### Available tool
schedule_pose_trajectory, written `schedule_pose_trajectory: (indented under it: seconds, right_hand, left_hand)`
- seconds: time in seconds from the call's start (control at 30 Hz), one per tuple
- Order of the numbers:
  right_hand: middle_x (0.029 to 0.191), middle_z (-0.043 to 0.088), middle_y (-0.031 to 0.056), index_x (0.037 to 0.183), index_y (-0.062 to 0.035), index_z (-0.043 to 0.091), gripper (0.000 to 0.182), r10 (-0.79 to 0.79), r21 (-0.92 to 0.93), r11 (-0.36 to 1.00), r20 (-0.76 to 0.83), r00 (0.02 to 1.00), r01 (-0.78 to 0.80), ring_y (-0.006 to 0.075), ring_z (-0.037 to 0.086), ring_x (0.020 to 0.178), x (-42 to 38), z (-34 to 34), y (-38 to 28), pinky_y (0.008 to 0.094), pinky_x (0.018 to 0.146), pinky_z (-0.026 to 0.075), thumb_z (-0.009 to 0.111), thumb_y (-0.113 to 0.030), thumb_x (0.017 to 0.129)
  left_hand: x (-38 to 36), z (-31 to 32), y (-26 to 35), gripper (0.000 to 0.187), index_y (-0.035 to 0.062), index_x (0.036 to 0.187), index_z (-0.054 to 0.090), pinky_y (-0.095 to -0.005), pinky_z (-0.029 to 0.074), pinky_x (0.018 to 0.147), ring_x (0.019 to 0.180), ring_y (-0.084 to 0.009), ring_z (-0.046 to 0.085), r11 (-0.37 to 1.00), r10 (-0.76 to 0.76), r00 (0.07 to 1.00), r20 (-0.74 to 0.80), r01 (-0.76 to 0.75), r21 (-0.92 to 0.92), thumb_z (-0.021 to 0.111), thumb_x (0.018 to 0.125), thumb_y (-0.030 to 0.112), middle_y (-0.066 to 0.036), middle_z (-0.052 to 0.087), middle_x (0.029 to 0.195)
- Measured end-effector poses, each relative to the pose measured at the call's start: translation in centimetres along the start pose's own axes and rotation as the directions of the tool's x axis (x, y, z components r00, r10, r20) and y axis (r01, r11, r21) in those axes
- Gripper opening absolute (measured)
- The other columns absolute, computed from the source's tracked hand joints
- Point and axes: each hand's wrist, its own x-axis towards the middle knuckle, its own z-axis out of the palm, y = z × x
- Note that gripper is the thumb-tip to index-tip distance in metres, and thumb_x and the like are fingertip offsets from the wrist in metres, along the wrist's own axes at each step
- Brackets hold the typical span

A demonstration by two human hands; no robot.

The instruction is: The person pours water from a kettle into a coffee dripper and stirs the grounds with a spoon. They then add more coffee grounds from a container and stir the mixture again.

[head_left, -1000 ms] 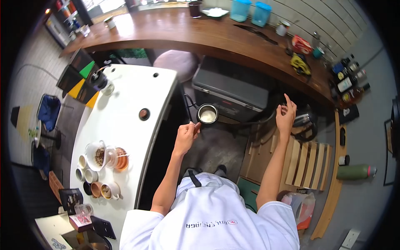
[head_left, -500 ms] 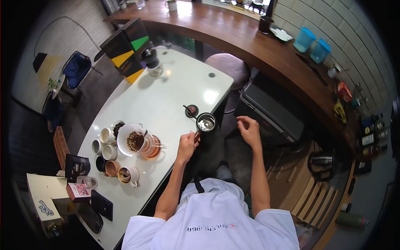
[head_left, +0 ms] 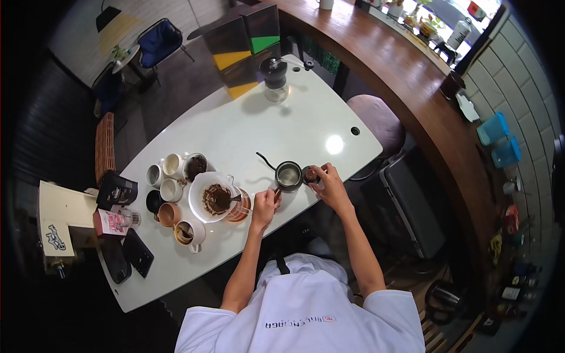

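Note:
My left hand [head_left: 265, 208] is closed around the handle of a small gooseneck kettle [head_left: 289, 176]. The kettle is uncovered, liquid shows inside, and its thin spout points to the far left. Just right of it, my right hand [head_left: 331, 187] pinches the round dark kettle lid [head_left: 310, 175] over the white table [head_left: 235, 132]. Left of the kettle, a white dripper [head_left: 197, 197] holds wet coffee grounds [head_left: 216, 200] and a spoon. Beneath it is a glass server [head_left: 240, 210], partly hidden, with amber coffee inside.
Several cups, including a brown cup [head_left: 169, 215] and a white mug [head_left: 191, 235], cluster left of the dripper. A hand grinder [head_left: 275, 79] stands at the table's far end. Phones [head_left: 139, 253] lie near left. Right of the table are a stool [head_left: 376, 123] and a black case [head_left: 418, 203].
My right hand has moved from beside the table to the lid and grasped it. My left hand still holds the kettle, now over the table. The view has turned rightward.

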Motion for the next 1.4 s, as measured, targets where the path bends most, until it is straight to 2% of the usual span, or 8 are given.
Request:
schedule_pose_trajectory:
  seconds: [0.3, 0.4, 0.5, 0.63, 0.77, 0.97, 1.17, 1.4]
  right_hand:
    - [0.106, 0.056, 0.0151, 0.104, -0.0014, 0.064, 0.033, -0.12, -0.106, 0.985, 0.137, 0.983, 0.135, 0.033, 0.058, 0.102, 2.8, 1.0, 2.1, 0.0411, 0.088, 0.05, 0.077, -0.002, 0.074]
    - [0.103, 0.057, 0.0149, 0.102, 0.0012, 0.062, 0.031, -0.097, -0.006, 0.995, 0.089, 0.991, 0.098, 0.0324, 0.06, 0.096, 3.3, -0.8, 2.1, 0.0401, 0.085, 0.05, 0.078, -0.003, 0.076]
    - [0.1, 0.057, 0.0142, 0.102, 0.0014, 0.062, 0.03, -0.076, 0.054, 0.996, 0.041, 0.996, 0.074, 0.0298, 0.061, 0.089, 4.6, -3.4, 1.7, 0.0387, 0.082, 0.051, 0.079, -0.003, 0.077]
    - [0.096, 0.06, 0.0127, 0.106, 0.0006, 0.063, 0.034, -0.26, 0.033, 0.965, -0.031, 0.965, 0.261, 0.0252, 0.061, 0.083, 6.1, -5.8, -1.0, 0.037, 0.077, 0.051, 0.08, -0.002, 0.077]
    - [0.091, 0.062, 0.011, 0.108, 0.0, 0.066, 0.036, -0.27, 0.076, 0.962, 0.134, 0.954, 0.262, 0.0253, 0.062, 0.08, 7.1, -5.6, -3.0, 0.0376, 0.077, 0.051, 0.082, -0.004, 0.075]
    - [0.096, 0.062, 0.0127, 0.105, 0.0, 0.068, 0.032, -0.344, 0.017, 0.937, 0.228, 0.911, 0.349, 0.032, 0.061, 0.092, 8.1, -3.6, -3.9, 0.041, 0.083, 0.05, 0.08, -0.012, 0.078]
    - [0.095, 0.062, 0.0139, 0.104, -0.0011, 0.068, 0.031, -0.357, 0.003, 0.929, 0.284, 0.89, 0.371, 0.033, 0.059, 0.096, 8.0, -2.5, -3.8, 0.0415, 0.085, 0.049, 0.08, -0.013, 0.077]
    - [0.098, 0.062, 0.0135, 0.106, -0.0016, 0.068, 0.033, -0.4, -0.041, 0.905, 0.249, 0.882, 0.423, 0.0326, 0.058, 0.098, 7.8, -1.7, -3.6, 0.0414, 0.086, 0.049, 0.079, -0.014, 0.078]
  left_hand:
    - [1.5, 0.7, -0.7, 0.048, 0.0011, 0.074, 0.061, -0.0229, 0.029, 0.043, 0.045, -0.0044, 0.04, 0.999, -0.035, 0.991, -0.132, 0.031, -0.029, 0.04, 0.106, 0.03, 0.002, 0.049, 0.054]
    - [1.6, 1.4, -0.8, 0.048, 0.001, 0.074, 0.061, -0.0234, 0.03, 0.043, 0.045, -0.0052, 0.041, 0.999, -0.028, 0.986, -0.167, 0.024, -0.027, 0.04, 0.106, 0.03, 0.001, 0.049, 0.054]
    - [1.5, 2.1, -1.1, 0.049, 0.0005, 0.074, 0.061, -0.0242, 0.032, 0.044, 0.045, -0.006, 0.042, 0.999, -0.026, 0.98, -0.195, 0.021, -0.027, 0.04, 0.106, 0.03, 0.001, 0.05, 0.054]
    - [1.4, 3.4, -1.8, 0.05, -0.0005, 0.074, 0.061, -0.0257, 0.033, 0.044, 0.045, -0.0071, 0.044, 0.999, 0.023, 0.973, -0.23, -0.016, 0.029, 0.039, 0.106, 0.03, -0.001, 0.051, 0.054]
    - [1.2, 4.8, -1.9, 0.05, -0.001, 0.074, 0.061, -0.0262, 0.033, 0.044, 0.045, -0.0072, 0.043, 1.0, 0.009, 0.963, -0.268, -0.002, 0.026, 0.038, 0.107, 0.03, -0.001, 0.05, 0.054]
    - [0.5, 6.6, -1.8, 0.05, 0.0004, 0.079, 0.061, -0.024, 0.03, 0.044, 0.046, -0.0049, 0.04, 0.98, -0.089, 0.96, -0.266, 0.036, -0.198, 0.037, 0.108, 0.033, 0.002, 0.049, 0.056]
    - [0.1, 7.6, -1.9, 0.049, 0.002, 0.094, 0.06, -0.0202, 0.027, 0.043, 0.049, -0.0028, 0.037, 0.969, -0.103, 0.969, -0.226, 0.046, -0.242, 0.038, 0.107, 0.044, 0.003, 0.047, 0.064]
    - [-0.1, 8.1, -1.5, 0.046, 0.0044, 0.092, 0.06, -0.0203, 0.032, 0.043, 0.049, -0.003, 0.042, 0.957, -0.13, 0.967, -0.218, 0.065, -0.282, 0.037, 0.109, 0.041, 0.004, 0.049, 0.063]
